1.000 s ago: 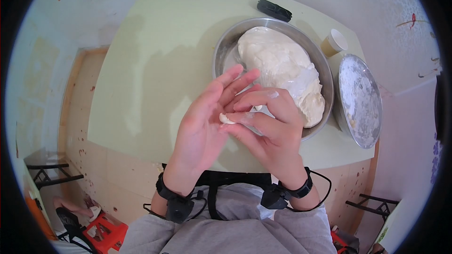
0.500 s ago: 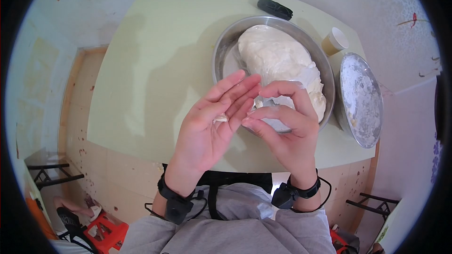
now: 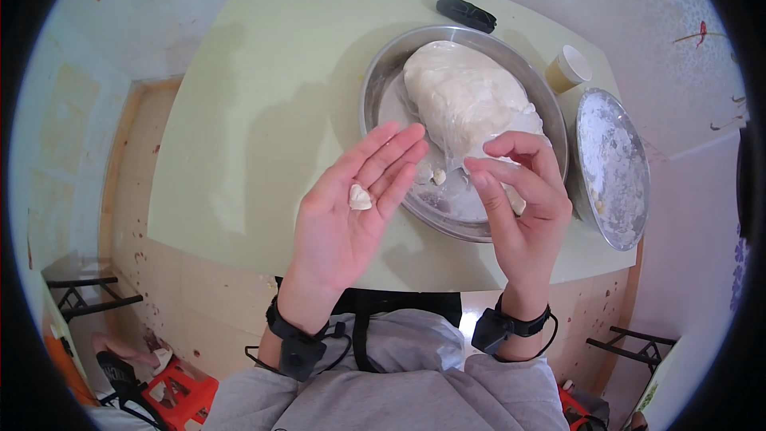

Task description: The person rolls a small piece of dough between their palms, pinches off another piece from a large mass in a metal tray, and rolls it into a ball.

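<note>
While the left hand point(image 3: 339, 227) lies spread, a small dough piece point(image 3: 361, 197) rests in it | right hand point(image 3: 528, 211): fingers curled over basin point(image 3: 471, 231), grip unclear | large dough mass point(image 3: 463, 88): inside basin

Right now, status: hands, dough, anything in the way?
Left hand open, palm up, small piece on it. Right hand over pan, grip unclear. Dough in pan, partly hidden by right hand.
</note>
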Available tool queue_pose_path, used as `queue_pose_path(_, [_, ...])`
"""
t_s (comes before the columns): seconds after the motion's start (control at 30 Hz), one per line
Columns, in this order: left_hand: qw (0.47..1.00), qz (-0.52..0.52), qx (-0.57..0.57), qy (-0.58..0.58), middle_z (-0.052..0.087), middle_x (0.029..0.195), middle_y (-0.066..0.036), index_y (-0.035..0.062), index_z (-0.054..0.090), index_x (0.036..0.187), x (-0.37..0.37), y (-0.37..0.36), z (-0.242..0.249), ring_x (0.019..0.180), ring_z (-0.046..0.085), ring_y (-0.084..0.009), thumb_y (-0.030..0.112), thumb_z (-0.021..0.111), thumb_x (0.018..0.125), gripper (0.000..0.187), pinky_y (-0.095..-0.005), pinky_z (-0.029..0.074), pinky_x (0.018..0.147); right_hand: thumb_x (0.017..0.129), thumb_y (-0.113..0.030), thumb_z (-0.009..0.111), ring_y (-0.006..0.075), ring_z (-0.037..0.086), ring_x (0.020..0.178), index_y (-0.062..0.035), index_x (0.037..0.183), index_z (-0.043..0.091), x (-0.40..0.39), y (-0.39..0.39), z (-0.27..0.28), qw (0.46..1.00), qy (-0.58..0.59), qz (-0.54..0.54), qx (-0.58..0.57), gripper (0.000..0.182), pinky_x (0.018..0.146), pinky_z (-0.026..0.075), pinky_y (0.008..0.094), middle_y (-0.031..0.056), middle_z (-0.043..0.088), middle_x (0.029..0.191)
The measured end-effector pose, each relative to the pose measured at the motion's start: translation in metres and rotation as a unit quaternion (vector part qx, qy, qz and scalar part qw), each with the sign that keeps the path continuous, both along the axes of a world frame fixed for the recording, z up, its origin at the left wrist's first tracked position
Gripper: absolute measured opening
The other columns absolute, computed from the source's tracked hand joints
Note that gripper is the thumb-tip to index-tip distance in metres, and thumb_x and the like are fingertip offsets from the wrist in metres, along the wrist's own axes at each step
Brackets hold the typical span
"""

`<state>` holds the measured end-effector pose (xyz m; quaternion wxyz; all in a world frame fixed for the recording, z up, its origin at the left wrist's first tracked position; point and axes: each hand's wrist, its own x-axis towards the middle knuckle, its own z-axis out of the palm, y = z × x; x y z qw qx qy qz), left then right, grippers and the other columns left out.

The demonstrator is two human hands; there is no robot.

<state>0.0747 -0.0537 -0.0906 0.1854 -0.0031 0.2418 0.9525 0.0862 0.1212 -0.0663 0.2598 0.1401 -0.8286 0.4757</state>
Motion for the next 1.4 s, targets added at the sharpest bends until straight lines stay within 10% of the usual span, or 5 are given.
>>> queue_pose_path(0.7, [0.998, 0.064, -0.018, 0.008, 0.031, 0.145, -0.018, -0.0028, 0.028, 0.139, 0.013, -0.007, -0.014, 0.133, 0.031, -0.0259, 0.024, 0.028, 0.095, 0.052, -0.0374, 0.025, 0.110, 0.068, -0.010, 0.072, 0.0218, 0.054, 0.086, -0.0100, 0.089, 0.070, 0.013, -0.077, -0.037, 0.991, 0.040, 0.031, 0.124, 0.021, 0.073, 0.040, 0.0340, 0.0005, 0.061, 0.097])
queue_pose_path(1.03, [0.959, 0.203, -0.195, 0.020, 0.037, 0.140, -0.020, -0.0033, 0.034, 0.135, 0.016, -0.008, -0.020, 0.130, 0.037, -0.0255, 0.011, 0.040, 0.096, 0.041, -0.0327, 0.033, 0.106, 0.070, -0.010, 0.069, 0.0254, 0.052, 0.084, -0.0058, 0.096, 0.067, 0.031, -0.084, -0.031, 0.972, -0.021, 0.047, 0.227, 0.027, 0.073, 0.039, 0.0367, 0.0083, 0.054, 0.099])
queue_pose_path(1.2, [0.962, 0.209, -0.174, 0.025, 0.039, 0.138, -0.021, -0.0024, 0.035, 0.133, 0.012, -0.015, -0.022, 0.130, 0.038, -0.0239, 0.009, 0.038, 0.098, 0.037, -0.0285, 0.037, 0.104, 0.075, 0.000, 0.064, 0.0278, 0.056, 0.084, -0.0032, 0.104, 0.065, 0.029, -0.063, -0.021, 0.982, -0.125, 0.139, -0.039, 0.028, 0.072, 0.046, 0.0342, 0.0115, 0.056, 0.103])
queue_pose_path(1.4, [0.982, 0.144, 0.096, -0.079, 0.057, 0.116, -0.015, 0.0013, 0.043, 0.126, 0.010, -0.028, -0.032, 0.094, 0.064, -0.0128, 0.020, 0.041, 0.099, 0.033, -0.0156, 0.054, 0.067, 0.074, -0.005, 0.069, 0.0226, 0.060, 0.065, -0.0053, 0.092, 0.070, -0.004, -0.001, -0.036, 0.972, -0.183, -0.042, 0.139, 0.018, 0.062, 0.048, 0.0327, 0.0081, 0.062, 0.082])
